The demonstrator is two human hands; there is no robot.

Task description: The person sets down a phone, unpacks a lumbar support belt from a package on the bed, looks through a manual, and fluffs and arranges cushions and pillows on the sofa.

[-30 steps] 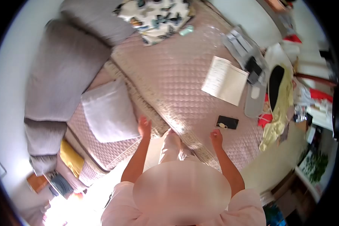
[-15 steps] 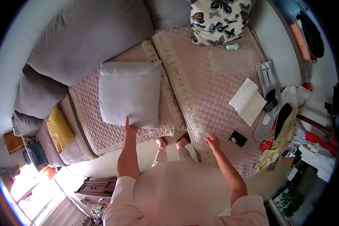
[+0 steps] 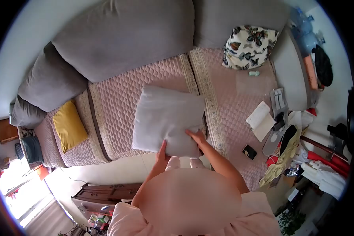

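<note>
A square light-grey cushion (image 3: 167,118) is held up in front of me, its near edge above my feet. My left hand (image 3: 161,153) grips that near edge, thumb on top and the other fingers mostly underneath. Near the cushion's right corner, my right hand (image 3: 196,137) takes hold as well, its thumb lying on the upper face. Beneath the cushion is the sofa seat with its pink quilted cover (image 3: 118,118).
Large grey back cushions (image 3: 126,39) line the sofa. A yellow cushion (image 3: 70,126) lies left; a butterfly-print cushion (image 3: 249,47) sits at far right. On the right seat are an open notebook (image 3: 260,121), a dark phone (image 3: 249,152) and a pile of clothes (image 3: 287,145).
The grey cushion has come off the seat toward me and to the right. My right hand has moved from beside the phone onto the cushion. The camera view has shifted.
</note>
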